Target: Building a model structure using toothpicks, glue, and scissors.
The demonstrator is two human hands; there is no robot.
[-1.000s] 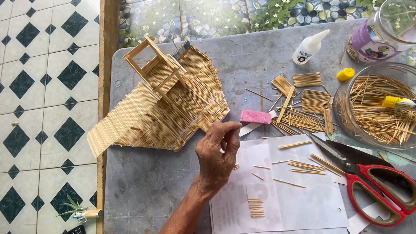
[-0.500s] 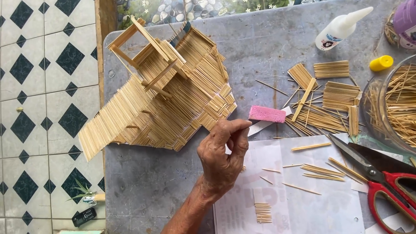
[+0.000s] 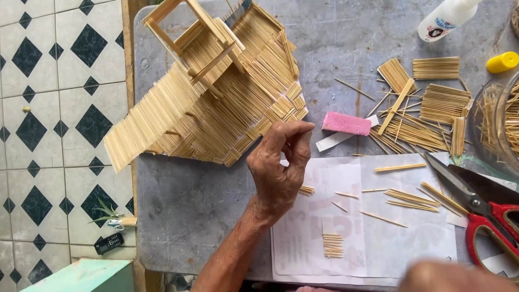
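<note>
Left hand (image 3: pixel 281 167), fingers pinched together, is holding station beside the stick house (image 3: pixel 216 86) at centre frame; the house is sitting unchanged. Right hand (image 3: pixel 454 276), lower right, is blurring: state indeterminable.

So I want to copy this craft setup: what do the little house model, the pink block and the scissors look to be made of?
The house model looks like bare, unpainted thin wooden sticks laid side by side in rows, pale tan and matte. The pink block seems a grainy, dull foam or abrasive; which one is unclear. The scissors show dark metal blades and glossy red handles, probably plastic.
</note>
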